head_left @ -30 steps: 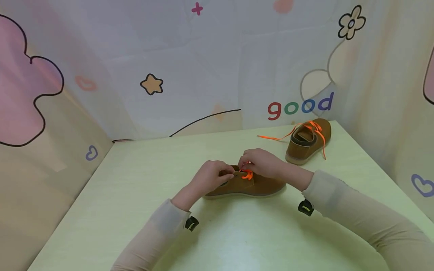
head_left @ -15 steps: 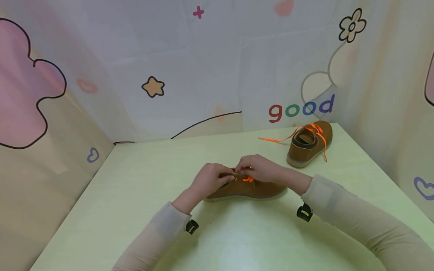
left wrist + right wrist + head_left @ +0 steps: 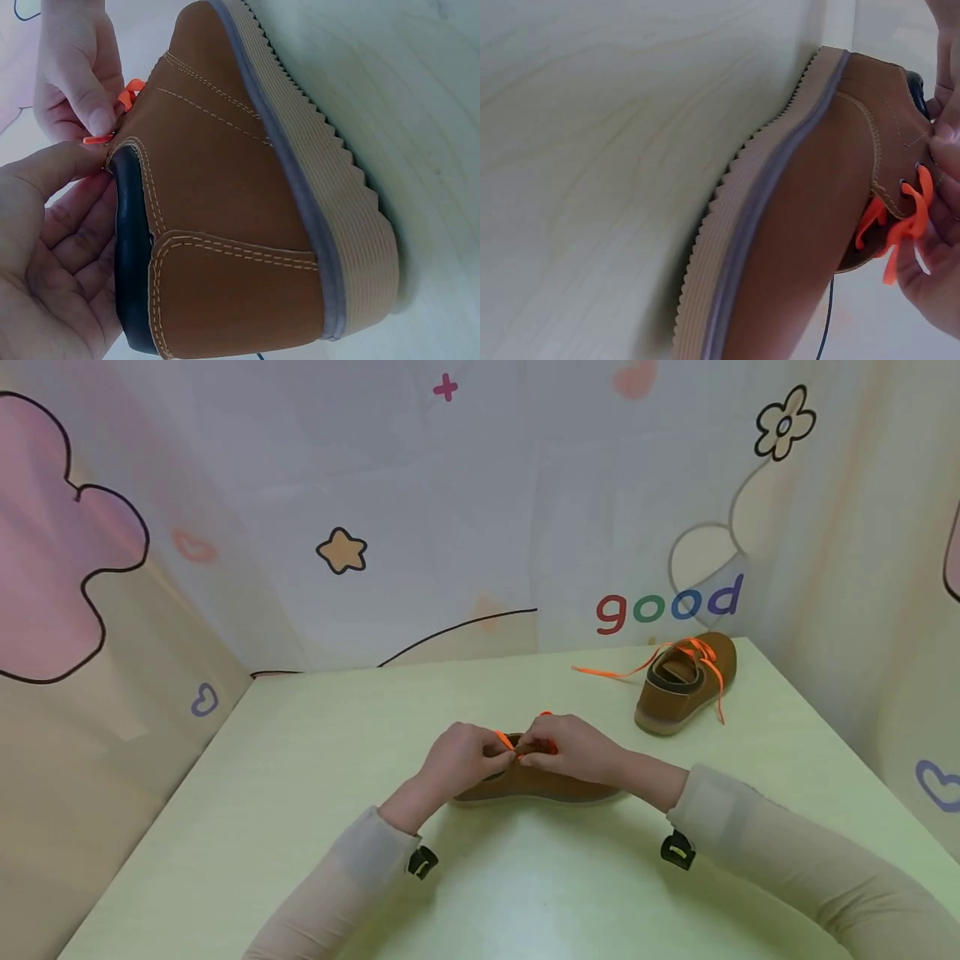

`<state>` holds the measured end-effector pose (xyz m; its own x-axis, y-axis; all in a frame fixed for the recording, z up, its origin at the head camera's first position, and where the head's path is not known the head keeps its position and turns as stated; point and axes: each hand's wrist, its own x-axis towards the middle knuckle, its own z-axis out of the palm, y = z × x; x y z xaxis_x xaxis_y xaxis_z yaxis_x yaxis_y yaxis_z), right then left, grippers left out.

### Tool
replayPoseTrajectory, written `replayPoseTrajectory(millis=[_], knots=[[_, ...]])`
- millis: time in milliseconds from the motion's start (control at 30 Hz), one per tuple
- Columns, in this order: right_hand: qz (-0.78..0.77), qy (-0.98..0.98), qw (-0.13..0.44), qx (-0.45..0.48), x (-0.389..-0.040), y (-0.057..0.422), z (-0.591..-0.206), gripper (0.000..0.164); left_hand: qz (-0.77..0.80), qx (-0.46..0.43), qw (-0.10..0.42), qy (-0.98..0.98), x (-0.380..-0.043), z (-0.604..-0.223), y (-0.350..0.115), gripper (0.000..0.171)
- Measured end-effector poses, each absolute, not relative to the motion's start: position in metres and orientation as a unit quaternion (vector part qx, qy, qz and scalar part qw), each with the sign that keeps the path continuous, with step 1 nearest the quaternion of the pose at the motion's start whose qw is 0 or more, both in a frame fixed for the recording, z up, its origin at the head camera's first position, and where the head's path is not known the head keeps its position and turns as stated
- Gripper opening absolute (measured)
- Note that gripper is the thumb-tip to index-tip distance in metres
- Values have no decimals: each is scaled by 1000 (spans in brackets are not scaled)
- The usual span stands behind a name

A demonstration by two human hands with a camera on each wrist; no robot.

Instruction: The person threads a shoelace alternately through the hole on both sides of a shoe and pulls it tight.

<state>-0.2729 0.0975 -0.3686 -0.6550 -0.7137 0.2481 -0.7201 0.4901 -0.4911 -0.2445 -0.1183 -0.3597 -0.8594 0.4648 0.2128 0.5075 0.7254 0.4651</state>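
A brown shoe (image 3: pixel 540 785) with an orange shoelace (image 3: pixel 922 199) rests on its sole at mid-table, toe to the right. At its collar, my left hand (image 3: pixel 465 760) pinches the top corner of the eyelet flap between thumb and fingers. My right hand (image 3: pixel 577 756) meets it there from the toe side, thumb and fingers pinching the shoelace close to the top eyelet. In the left wrist view a short orange lace end (image 3: pixel 97 139) pokes out between both thumbs. Lower eyelets hold threaded lace in the right wrist view. Fingers hide part of the lacing.
A second brown shoe (image 3: pixel 682 685) stands at the back right corner of the pale green table (image 3: pixel 337 735), its orange lace (image 3: pixel 607 673) trailing left over the tabletop. A printed curtain (image 3: pixel 450 527) closes off the back and both sides.
My right hand has shifted slightly down the near side of the flap, thumb now lower. Orange lace now shows by my left fingertips and above my right hand. The left hand has hardly moved.
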Motion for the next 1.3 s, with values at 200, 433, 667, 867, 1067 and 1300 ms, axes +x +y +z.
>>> replayPoseTrajectory(millis=[200,433,667,867,1067,1300], knots=[[220,-845,150,464,-270,99,-383,26,-275,-256,28,-926,-245,-365,-118,23],[285,-824,187,453,-267,99,-380,23,-291,-260,32,-920,-246,-368,-120,21],[373,-819,189,393,-270,99,-327,18,-286,-257,27,-923,-245,-366,-124,23],[390,-789,268,392,-272,101,-278,15,-279,-249,35,-927,-246,-368,-127,24],[447,-809,132,359,-254,107,-275,15,-276,-258,41,-925,-247,-365,-130,21],[351,-822,-153,421,-229,127,-309,12,-244,-245,92,-934,-246,-355,-152,15]])
